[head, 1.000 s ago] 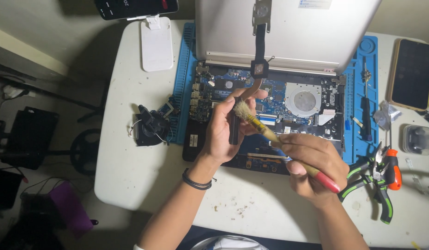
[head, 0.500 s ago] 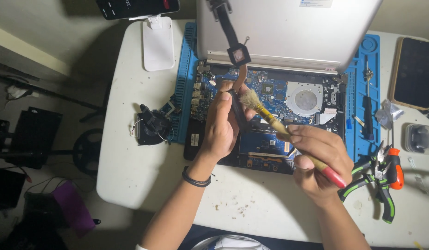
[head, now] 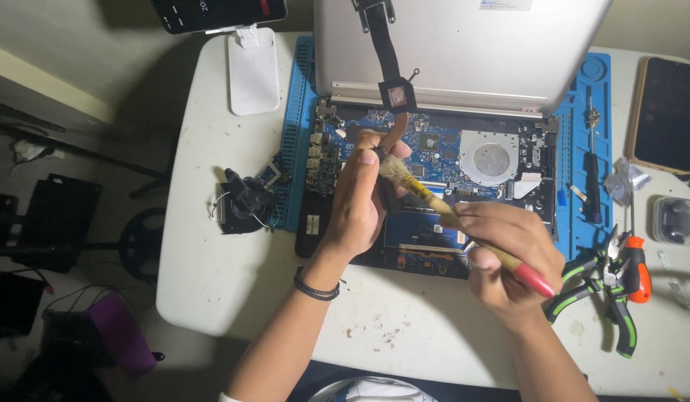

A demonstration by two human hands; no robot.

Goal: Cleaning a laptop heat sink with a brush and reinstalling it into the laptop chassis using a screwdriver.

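An opened laptop [head: 464, 160] lies on a blue work mat [head: 293, 134], its circuit board and round fan bared and its silver lid raised at the back. My left hand [head: 360, 201] holds up a copper heat pipe [head: 393, 82] with a square pad; its far end rises over the lid. My right hand [head: 505, 257] grips a brush [head: 464, 227] with a wooden handle and red tip. The pale bristles touch the pipe near my left fingers.
A black fan unit [head: 241, 205] with loose wires sits left of the mat. Green-handled pliers [head: 598, 298] and an orange-handled tool [head: 635, 268] lie at the right. A dark phone [head: 665, 112] rests far right, and a white stand [head: 252, 71] holds another phone at the back.
My left hand has swung the heat pipe's far end leftward and further up over the lid. The brush head has followed the pipe, working near my left fingers.
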